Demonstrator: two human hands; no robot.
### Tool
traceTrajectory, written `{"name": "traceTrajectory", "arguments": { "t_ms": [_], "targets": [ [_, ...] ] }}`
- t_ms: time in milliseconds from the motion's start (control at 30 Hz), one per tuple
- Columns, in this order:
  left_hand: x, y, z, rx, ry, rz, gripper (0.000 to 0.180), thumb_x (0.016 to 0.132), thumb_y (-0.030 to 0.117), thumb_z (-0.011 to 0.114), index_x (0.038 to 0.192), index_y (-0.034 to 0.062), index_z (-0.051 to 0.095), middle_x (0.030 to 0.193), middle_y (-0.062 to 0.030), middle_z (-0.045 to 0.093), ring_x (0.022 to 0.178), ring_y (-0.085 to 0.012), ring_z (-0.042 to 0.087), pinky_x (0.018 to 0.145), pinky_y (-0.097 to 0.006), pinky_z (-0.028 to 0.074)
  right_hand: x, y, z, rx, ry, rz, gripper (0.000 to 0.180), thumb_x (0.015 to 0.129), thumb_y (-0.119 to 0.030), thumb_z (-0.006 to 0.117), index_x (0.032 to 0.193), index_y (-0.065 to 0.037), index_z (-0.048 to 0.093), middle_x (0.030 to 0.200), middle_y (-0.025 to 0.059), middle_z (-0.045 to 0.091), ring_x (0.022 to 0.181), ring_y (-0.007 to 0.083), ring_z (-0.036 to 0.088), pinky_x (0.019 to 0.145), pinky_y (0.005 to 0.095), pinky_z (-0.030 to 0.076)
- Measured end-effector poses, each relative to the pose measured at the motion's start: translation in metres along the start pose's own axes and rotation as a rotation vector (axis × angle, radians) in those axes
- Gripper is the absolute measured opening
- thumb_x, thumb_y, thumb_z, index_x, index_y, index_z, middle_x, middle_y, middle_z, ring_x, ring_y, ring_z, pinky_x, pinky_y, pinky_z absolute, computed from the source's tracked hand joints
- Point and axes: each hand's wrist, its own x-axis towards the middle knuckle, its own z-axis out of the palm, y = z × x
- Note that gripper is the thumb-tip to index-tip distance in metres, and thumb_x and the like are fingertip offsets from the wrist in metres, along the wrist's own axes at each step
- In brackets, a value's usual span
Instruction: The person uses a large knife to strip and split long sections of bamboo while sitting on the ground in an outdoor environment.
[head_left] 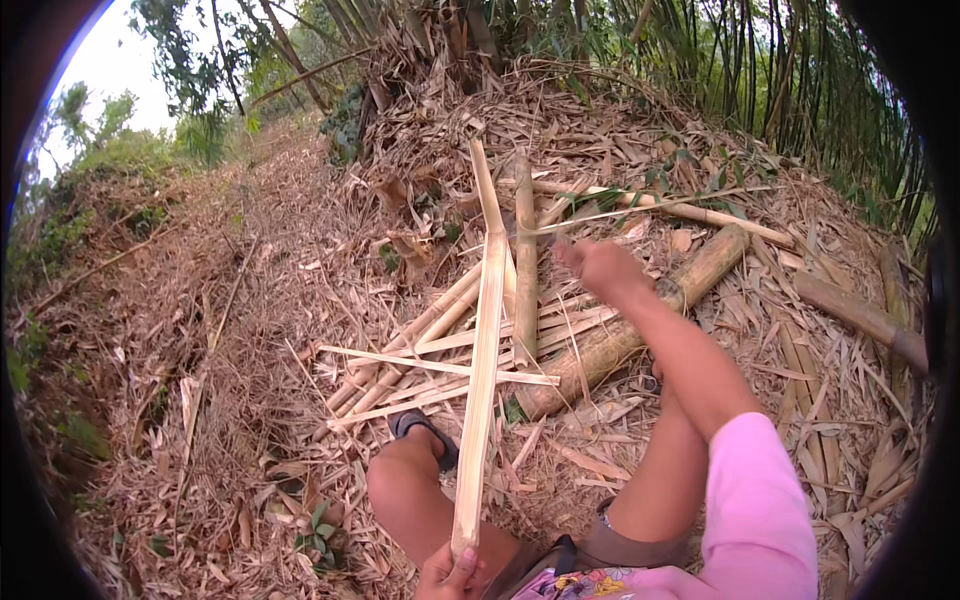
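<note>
A long split bamboo strip [482, 370] slants up from my lap, its pale inner face showing and its far part bent at an angle. My left hand [452, 574] is closed round its near end, low in the view. My right hand [608, 270] is a closed fist farther out, right of the bend. From it a dark, thin blade, apparently a knife [546, 238], points left toward the strip; the handle is hidden in my fingers. Whether blade and strip touch I cannot tell. An upright-lying bamboo piece [526, 290] rests just beyond the strip.
A thick bamboo log [590, 372] lies across the ground in front of my legs. Several thin split slats [420, 362] and bamboo poles [410, 335] are piled to the left. Another pole [690, 212] lies farther back. Dry leaves cover the slope, with bamboo clumps [770, 70] behind.
</note>
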Motion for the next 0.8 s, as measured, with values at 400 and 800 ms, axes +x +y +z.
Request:
{"name": "traceTrajectory", "arguments": {
  "t_ms": [400, 800],
  "targets": [
    [0.089, 0.003, -0.037, -0.335, -0.241, -0.145, 0.035, 0.100, 0.030, 0.048, 0.124, 0.0042, 0.051, 0.079, -0.0049, 0.052, 0.057, -0.0128, 0.050, 0.047, -0.030, 0.046, -0.014, -0.012, 0.002, 0.288, -0.162, 0.221, 0.080, 0.098, -0.064, 0.034, 0.068, 0.005, 0.062, 0.060, 0.0230, 0.058, 0.064, 0.0421, 0.060, 0.067, 0.0461, 0.047],
    [0.093, 0.039, -0.021, -0.414, -0.269, -0.028, 0.020, 0.103, 0.024, 0.043, 0.112, 0.0076, 0.050, 0.077, -0.0011, 0.049, 0.049, -0.0063, 0.036, 0.044, -0.021, 0.032, -0.148, -0.131, 0.006, 0.048, -0.219, -0.640, 0.058, 0.088, -0.062, 0.058, 0.068, -0.007, 0.056, 0.057, 0.0110, 0.058, 0.053, 0.0302, 0.063, 0.049, 0.0423, 0.050]
  ]
}}
